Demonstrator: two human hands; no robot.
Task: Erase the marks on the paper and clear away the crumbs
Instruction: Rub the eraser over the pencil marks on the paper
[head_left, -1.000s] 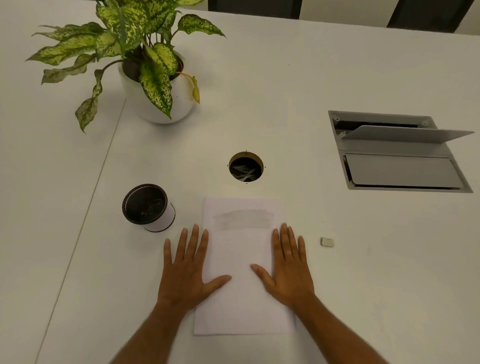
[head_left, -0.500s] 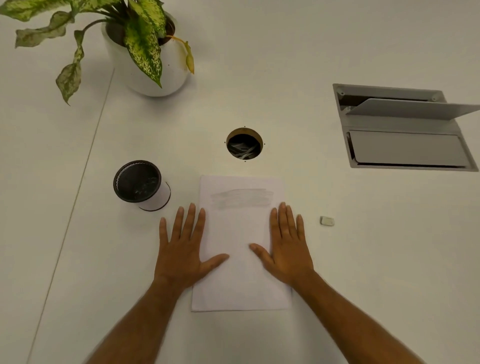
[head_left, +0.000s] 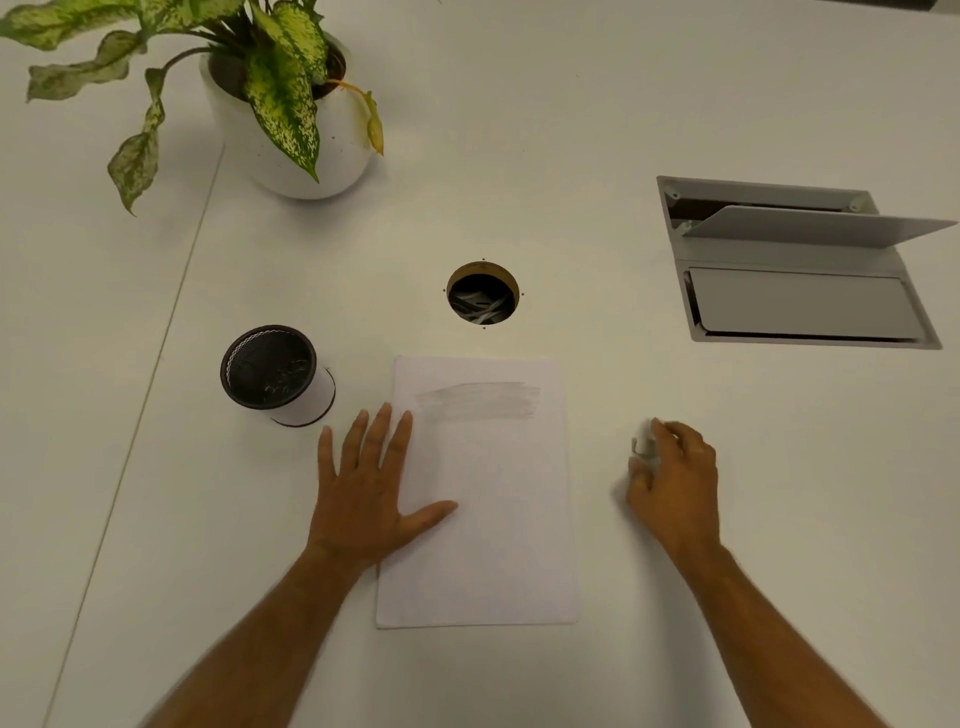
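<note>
A white sheet of paper (head_left: 488, 519) lies flat on the white table in front of me. A grey pencil smudge (head_left: 478, 400) runs across its upper part. My left hand (head_left: 369, 488) rests flat with fingers spread on the paper's left edge. To the right of the sheet, my right hand (head_left: 675, 478) has its fingers curled around a small white eraser (head_left: 645, 441), which is blurred and partly hidden by the fingers.
A black mesh cup (head_left: 270, 371) stands left of the paper. A round cable hole (head_left: 483, 293) lies just beyond the sheet. An open grey cable hatch (head_left: 795, 265) is at the right, and a potted plant (head_left: 291, 104) at the back left.
My right hand has left the paper and moved right to the eraser, closing its fingers on it. The left hand stays flat on the paper's left edge. The view shifted slightly.
</note>
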